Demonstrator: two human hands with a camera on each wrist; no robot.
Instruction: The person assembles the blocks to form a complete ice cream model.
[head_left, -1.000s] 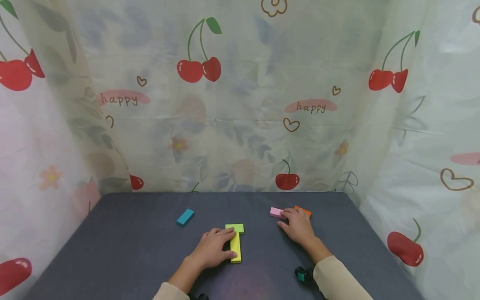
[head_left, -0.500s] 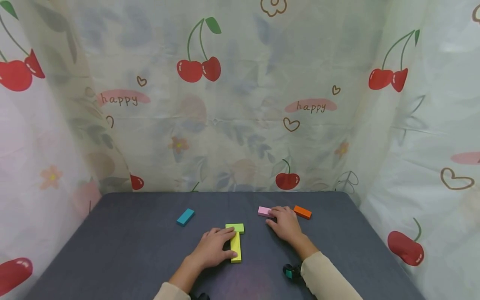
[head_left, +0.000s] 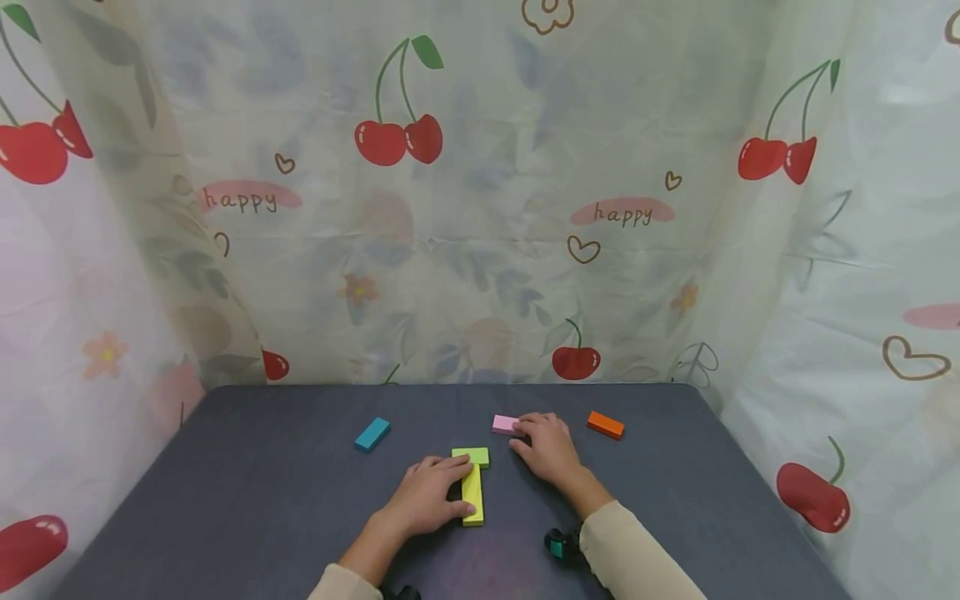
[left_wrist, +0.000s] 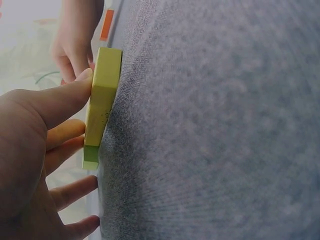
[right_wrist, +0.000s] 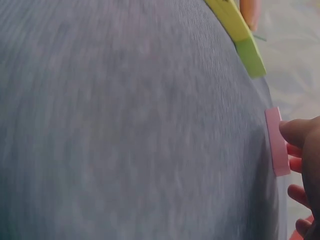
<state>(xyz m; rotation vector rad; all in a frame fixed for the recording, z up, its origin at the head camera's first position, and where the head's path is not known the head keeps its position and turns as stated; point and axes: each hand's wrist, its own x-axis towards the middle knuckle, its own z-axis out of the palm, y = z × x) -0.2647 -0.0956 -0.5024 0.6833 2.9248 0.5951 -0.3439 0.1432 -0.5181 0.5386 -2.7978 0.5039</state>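
My left hand (head_left: 427,498) rests on a yellow block (head_left: 472,496), thumb near its close end and index finger near its far end. In the left wrist view the thumb (left_wrist: 75,95) lies on the top edge of the yellow block. A light green block (head_left: 470,456) lies crosswise against the far end, making a T shape. My right hand (head_left: 551,450) holds a pink block (head_left: 505,425) at its right end, beyond and right of the green one. The right wrist view has the thumb (right_wrist: 295,130) at the pink block, with fingers partly hidden behind it.
On the dark grey tabletop (head_left: 262,500), a blue block (head_left: 372,435) lies at the back left. An orange block (head_left: 605,425) lies at the back right, right of my right hand. Printed curtains (head_left: 480,208) surround the table's back and sides.
My right hand has moved left along the table with the pink block, away from the orange block, which now shows whole. The left hand and its two blocks have stayed still.
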